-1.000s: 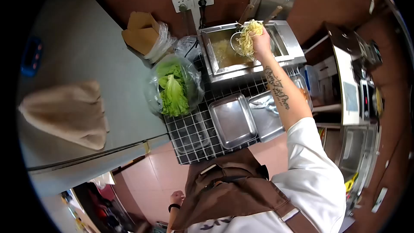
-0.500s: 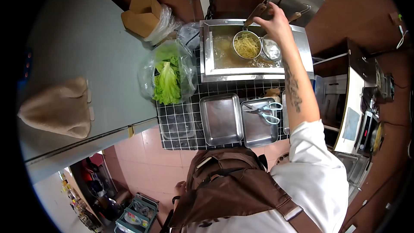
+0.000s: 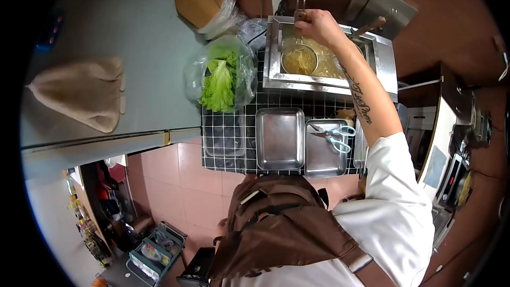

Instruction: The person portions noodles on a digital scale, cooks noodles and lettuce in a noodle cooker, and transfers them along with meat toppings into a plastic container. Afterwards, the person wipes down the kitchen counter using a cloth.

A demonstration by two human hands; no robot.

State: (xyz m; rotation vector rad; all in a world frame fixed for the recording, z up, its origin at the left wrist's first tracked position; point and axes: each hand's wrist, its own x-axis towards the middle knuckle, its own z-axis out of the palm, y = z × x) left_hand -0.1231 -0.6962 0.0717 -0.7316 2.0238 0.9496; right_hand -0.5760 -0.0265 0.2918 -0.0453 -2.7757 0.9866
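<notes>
The tattooed right arm stretches forward, elbow only slightly bent, its right hand (image 3: 319,25) closed with fingers curled and knuckles up; the left hand (image 3: 221,226) hangs low beside the body, partly hidden.

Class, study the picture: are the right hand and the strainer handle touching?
Touching. The head view shows the right hand holding the strainer handle, with finger and thumb against its grip and no gap between them.

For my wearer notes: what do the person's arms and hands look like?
The right hand is ungloved, with dark lettering tattooed farther up, below a white short sleeve. The left hand, barely visible, has a dark wristband.
</notes>
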